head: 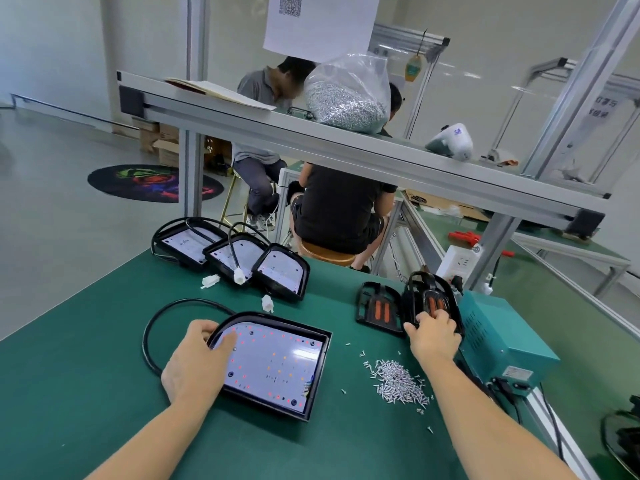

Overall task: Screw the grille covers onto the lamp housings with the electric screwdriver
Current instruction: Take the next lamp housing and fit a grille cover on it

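A black lamp housing [277, 362] with a white LED board lies in front of me on the green mat [86, 393]. My left hand [195, 362] rests on its left edge, thumb over the rim. My right hand [434, 336] grips a black grille cover [433, 296] that stands tilted against a teal box. A second grille cover [379, 308] lies flat just left of it. Loose silver screws [400, 381] form a pile between the housing and my right arm. No electric screwdriver is in view.
Three more lamp housings [239, 261] with cables and white connectors sit at the mat's far edge. The teal power box [502, 344] stands at the right. An overhead shelf [311, 140] carries a bag of screws [346, 95]. People sit behind the bench.
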Tool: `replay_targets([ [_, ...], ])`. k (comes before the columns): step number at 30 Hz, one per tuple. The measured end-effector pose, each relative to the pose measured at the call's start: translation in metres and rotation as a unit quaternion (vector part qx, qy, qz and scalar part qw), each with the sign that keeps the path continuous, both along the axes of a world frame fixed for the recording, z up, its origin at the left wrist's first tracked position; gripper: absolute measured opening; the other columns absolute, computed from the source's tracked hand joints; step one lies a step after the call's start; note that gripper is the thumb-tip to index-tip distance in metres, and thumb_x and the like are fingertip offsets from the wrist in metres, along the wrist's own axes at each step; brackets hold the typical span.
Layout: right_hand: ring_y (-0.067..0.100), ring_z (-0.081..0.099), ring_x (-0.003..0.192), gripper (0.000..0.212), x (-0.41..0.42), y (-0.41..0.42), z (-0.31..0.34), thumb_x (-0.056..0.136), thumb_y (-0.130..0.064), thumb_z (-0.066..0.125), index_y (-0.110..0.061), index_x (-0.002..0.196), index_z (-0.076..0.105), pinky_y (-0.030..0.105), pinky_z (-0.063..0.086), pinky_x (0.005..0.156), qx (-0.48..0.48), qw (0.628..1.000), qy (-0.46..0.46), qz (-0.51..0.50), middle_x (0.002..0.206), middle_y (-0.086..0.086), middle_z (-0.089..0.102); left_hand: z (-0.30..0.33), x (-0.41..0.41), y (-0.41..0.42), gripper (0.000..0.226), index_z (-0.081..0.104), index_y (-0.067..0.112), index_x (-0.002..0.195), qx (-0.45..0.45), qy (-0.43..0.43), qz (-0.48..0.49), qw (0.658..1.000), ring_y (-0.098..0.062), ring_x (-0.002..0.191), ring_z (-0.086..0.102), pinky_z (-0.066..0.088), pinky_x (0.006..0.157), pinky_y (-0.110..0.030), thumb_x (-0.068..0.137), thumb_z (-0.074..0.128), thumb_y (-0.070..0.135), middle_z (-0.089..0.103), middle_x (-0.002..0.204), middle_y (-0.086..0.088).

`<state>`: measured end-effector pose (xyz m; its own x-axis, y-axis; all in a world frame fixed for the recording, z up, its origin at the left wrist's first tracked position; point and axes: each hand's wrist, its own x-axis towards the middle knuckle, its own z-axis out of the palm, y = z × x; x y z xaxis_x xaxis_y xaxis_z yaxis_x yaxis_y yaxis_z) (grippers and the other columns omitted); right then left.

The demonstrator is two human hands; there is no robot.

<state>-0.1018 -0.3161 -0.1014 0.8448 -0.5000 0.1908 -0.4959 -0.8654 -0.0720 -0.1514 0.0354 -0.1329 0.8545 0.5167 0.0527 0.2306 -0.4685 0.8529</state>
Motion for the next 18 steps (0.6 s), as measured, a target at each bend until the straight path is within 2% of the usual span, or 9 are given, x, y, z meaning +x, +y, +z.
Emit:
replay_targets([
  [6,0.027,0.043,0.124,0.034,0.007,-0.004,0.0,0.099,-0.04,0.05,-0.019,0.124,0.062,0.037,0.039,0.101,-0.058,0.998,-0.005,-0.003,0.135,0.008,0.044,0.001,0.001,0.0,0.026,0.051,0.031,0.105,0.003,0.008,-0.006,1.0,-0.017,0.085,0.059,0.037,0.075,-0.03,0.085,0.059,0.045,0.062,0.102,0.012],
  [9,0.026,0.046,0.119,0.03,0.008,-0.007,0.002,0.1,-0.03,0.047,-0.015,0.121,0.061,0.036,0.042,0.093,-0.096,0.995,-0.024,0.019,0.13,0.008,0.048,0.002,0.001,0.0,0.023,0.05,0.032,0.103,0.007,0.01,-0.007,1.0,-0.016,0.084,0.058,0.037,0.074,-0.03,0.085,0.059,0.044,0.059,0.096,0.014],
  [11,0.03,0.05,0.113,0.028,0.008,-0.006,0.005,0.099,-0.02,0.046,-0.004,0.117,0.061,0.038,0.043,0.086,-0.076,0.993,-0.081,0.035,0.125,0.012,0.05,0.003,0.0,0.0,0.021,0.049,0.033,0.1,0.012,0.009,-0.007,1.0,-0.016,0.081,0.056,0.036,0.072,-0.029,0.085,0.059,0.044,0.056,0.092,0.015],
  [14,0.038,0.051,0.102,0.021,0.003,-0.005,0.015,0.096,-0.009,0.051,0.009,0.1,0.06,0.044,0.044,0.079,0.0,0.979,-0.194,0.071,0.114,0.021,0.051,0.004,0.0,0.001,0.02,0.048,0.033,0.098,0.014,0.004,-0.007,1.0,-0.015,0.079,0.054,0.034,0.072,-0.029,0.085,0.06,0.043,0.054,0.09,0.015],
  [18,0.034,0.052,0.091,0.011,-0.015,0.012,0.036,0.09,0.002,0.059,0.004,0.079,0.057,0.033,0.039,0.073,0.03,0.929,-0.314,0.192,0.099,0.016,0.055,0.003,-0.001,0.001,0.016,0.05,0.035,0.098,0.015,0.004,-0.023,1.0,-0.015,0.08,0.054,0.033,0.072,-0.028,0.087,0.057,0.043,0.054,0.089,0.016],
])
